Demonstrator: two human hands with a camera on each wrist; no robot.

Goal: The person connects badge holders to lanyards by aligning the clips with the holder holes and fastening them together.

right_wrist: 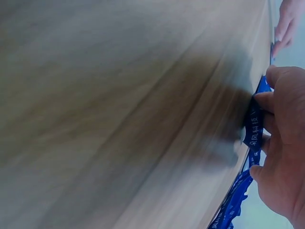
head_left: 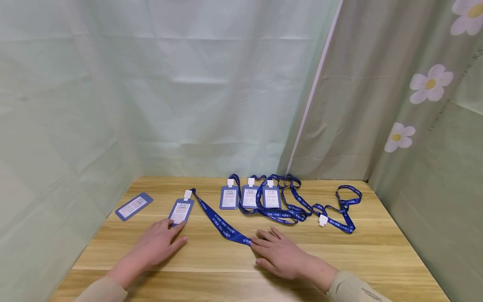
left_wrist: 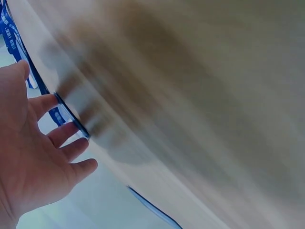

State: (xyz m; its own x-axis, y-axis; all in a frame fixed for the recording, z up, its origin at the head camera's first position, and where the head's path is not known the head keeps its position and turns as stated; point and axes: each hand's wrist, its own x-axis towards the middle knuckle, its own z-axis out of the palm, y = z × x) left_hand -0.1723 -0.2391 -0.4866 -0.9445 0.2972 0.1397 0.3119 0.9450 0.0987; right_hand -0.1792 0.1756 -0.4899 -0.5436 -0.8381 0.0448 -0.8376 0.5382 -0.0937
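My left hand (head_left: 158, 242) rests its fingertips on the lower edge of a blue ID card holder (head_left: 181, 211), fingers mostly straight. A white clip (head_left: 187, 194) joins that holder to a blue lanyard (head_left: 222, 226), which runs slantwise toward the right. At the lanyard's near end, my right hand (head_left: 281, 254) touches the strap with extended fingers. The right wrist view shows the strap (right_wrist: 254, 125) against those fingertips. In the left wrist view the holder (left_wrist: 71, 114) appears edge-on under the fingers.
Another holder (head_left: 133, 206) lies without a strap at the far left. Three holders (head_left: 229, 197) stand in a row at the back middle, their lanyards bunched to the right. A loose lanyard (head_left: 349, 214) with a white clip (head_left: 323, 220) lies at the right of the wooden table (head_left: 211, 281).
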